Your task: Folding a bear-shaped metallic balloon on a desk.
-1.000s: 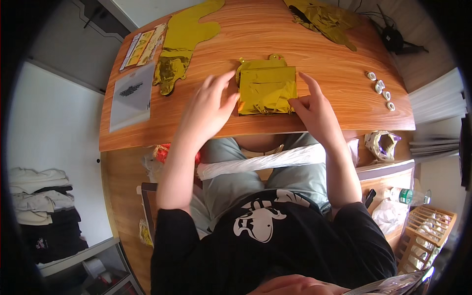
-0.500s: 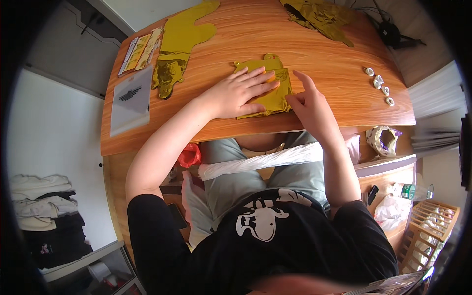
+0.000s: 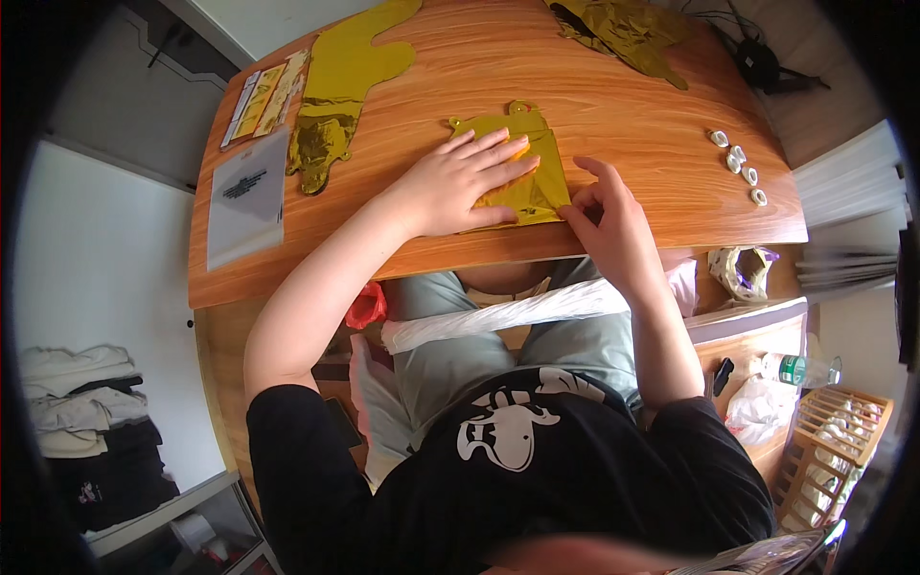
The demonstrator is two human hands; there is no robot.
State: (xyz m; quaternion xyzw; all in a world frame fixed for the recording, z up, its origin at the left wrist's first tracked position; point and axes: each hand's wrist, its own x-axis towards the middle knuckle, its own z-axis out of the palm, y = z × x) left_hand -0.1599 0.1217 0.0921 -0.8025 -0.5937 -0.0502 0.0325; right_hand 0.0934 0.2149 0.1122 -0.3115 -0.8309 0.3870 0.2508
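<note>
A folded, shiny gold foil balloon (image 3: 546, 168), uninflated, lies near the table's front edge, with small rounded tabs at its far end. My left hand (image 3: 465, 182) rests on it, palm down with the fingers spread. At its near right corner is my right hand (image 3: 613, 216), whose thumb touches the foil; the index finger is bent and raised, and the other fingers are curled. The right hand seems to pinch that corner, though the contact is partly hidden. Another flat gold foil balloon (image 3: 350, 72) lies far left, and a crumpled gold foil piece (image 3: 628, 34) far right.
Several small white rings (image 3: 736, 153) lie on the wooden table's (image 3: 661, 125) right side. On its left are a translucent packet (image 3: 247, 196) and a printed packet (image 3: 264, 101). A white rolled plastic bundle (image 3: 508, 316) crosses my lap. A plastic bottle (image 3: 800, 370) is at lower right.
My right hand has shifted slightly down and its index finger has bent inward. The foil's near right corner looks flatter. My left hand stays on the foil.
</note>
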